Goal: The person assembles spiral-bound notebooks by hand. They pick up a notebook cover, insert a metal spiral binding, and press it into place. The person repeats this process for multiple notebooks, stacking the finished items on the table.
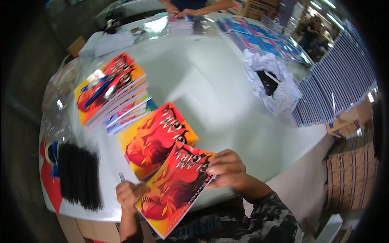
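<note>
A notebook (178, 188) with a red, orange and yellow cover is held tilted near the front edge of the table. A row of dark holes or binding loops runs along its right-hand edge. My left hand (130, 195) is closed at its left edge, and a thin grey stick, perhaps a tool, pokes up from the fist. At the upper right corner, my right hand (227, 167) grips the notebook with fingers curled over it. Just beyond lies a second notebook (152, 139) with the same cover, partly covered by the held one.
Left of centre stands a notebook stack (111, 91) with a blue object on top. Black thin strands (81, 176) lie bundled beside a blue tape dispenser (53, 158). Crumpled white wrapping (269, 81) and a long notebook row (336, 81) occupy the right. A co-worker's hands (184, 12) are opposite.
</note>
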Motion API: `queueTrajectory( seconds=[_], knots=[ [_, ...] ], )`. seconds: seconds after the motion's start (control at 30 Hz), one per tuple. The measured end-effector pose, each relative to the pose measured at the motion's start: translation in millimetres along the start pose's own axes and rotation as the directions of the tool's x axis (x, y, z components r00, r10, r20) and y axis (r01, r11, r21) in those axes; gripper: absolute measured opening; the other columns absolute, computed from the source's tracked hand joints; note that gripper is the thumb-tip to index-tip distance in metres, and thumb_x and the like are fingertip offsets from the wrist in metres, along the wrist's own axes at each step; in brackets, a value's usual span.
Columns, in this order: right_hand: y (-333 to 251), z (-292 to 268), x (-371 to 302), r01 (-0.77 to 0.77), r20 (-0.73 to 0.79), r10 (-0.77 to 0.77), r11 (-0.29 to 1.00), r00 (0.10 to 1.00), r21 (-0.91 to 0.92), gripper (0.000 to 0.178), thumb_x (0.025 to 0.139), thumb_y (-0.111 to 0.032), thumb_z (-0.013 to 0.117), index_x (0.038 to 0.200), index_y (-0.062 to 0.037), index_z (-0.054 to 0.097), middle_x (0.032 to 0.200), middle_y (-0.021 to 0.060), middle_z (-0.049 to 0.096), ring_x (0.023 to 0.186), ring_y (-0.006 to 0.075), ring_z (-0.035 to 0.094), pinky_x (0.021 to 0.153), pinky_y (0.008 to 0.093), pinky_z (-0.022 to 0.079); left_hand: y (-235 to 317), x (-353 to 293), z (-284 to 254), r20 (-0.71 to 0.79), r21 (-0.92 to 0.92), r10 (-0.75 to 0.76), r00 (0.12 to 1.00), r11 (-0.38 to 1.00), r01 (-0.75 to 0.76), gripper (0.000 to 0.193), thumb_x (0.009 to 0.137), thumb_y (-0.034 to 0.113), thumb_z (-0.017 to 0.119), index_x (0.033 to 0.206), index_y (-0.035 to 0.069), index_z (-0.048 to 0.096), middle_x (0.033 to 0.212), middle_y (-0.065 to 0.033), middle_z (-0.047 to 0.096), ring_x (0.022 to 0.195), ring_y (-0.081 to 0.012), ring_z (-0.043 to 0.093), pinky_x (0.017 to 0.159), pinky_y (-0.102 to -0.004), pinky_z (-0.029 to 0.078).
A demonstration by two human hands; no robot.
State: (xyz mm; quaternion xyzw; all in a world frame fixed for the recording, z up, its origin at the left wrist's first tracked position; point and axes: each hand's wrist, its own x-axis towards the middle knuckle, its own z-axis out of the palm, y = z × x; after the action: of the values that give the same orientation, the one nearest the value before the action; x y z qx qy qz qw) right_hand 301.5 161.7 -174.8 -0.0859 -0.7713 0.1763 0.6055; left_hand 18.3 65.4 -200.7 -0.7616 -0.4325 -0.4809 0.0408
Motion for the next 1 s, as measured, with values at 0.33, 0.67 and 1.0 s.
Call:
queueTrajectory(
  seconds=[0.33, 0.67, 1.0],
  knots=[
    [17.8, 7.1, -4.5, -0.553, 0.442, 0.332, 0.493, 0.833, 0.672, 0.024, 0.076, -0.003, 0.071, 0.099, 0.0011, 0.066, 0.097, 0.0153, 0.065, 0.093, 0.0274, 0.062, 0.082, 0.0352, 0.048, -17.4, -3.4, 7.7, 0.255, -0.276, -0.087, 0.963, 0.948, 0.159, 0.009, 0.063, 0.012, 0.066, 0.072, 0.009, 0.065, 0.07, -0.004, 0.065, 0.056, -0.0172, 0.059, 0.05, -0.0244, 0.043],
    [15.5, 9.0, -10.8, -0.719, 0.543, 0.498, 0.607, 0.676, 0.339, 0.026, 0.076, -0.004, 0.07, 0.102, -0.0026, 0.066, 0.096, 0.0147, 0.067, 0.088, 0.0232, 0.066, 0.077, 0.0313, 0.051, 10.6, 26.3, -15.1, 0.325, 0.002, -0.356, 0.876, 0.927, 0.376, 0.031, 0.062, 0.025, 0.08, 0.079, 0.004, 0.064, 0.073, -0.0078, 0.063, 0.067, -0.0208, 0.057, 0.062, -0.031, 0.043],
    [-2.8, 24.8, -24.8, -0.776, 0.59, 0.544, 0.577, 0.597, 0.253, 0.025, 0.079, -0.007, 0.069, 0.103, -0.0029, 0.066, 0.094, 0.0118, 0.068, 0.084, 0.0182, 0.065, 0.076, 0.0285, 0.05, 23.9, -13.6, -9.0, 0.376, -0.082, -0.708, 0.597, 0.617, 0.783, 0.025, 0.067, 0.013, 0.08, 0.078, -0.001, 0.062, 0.071, -0.0068, 0.06, 0.065, -0.0143, 0.054, 0.06, -0.0265, 0.044]
  ],
)
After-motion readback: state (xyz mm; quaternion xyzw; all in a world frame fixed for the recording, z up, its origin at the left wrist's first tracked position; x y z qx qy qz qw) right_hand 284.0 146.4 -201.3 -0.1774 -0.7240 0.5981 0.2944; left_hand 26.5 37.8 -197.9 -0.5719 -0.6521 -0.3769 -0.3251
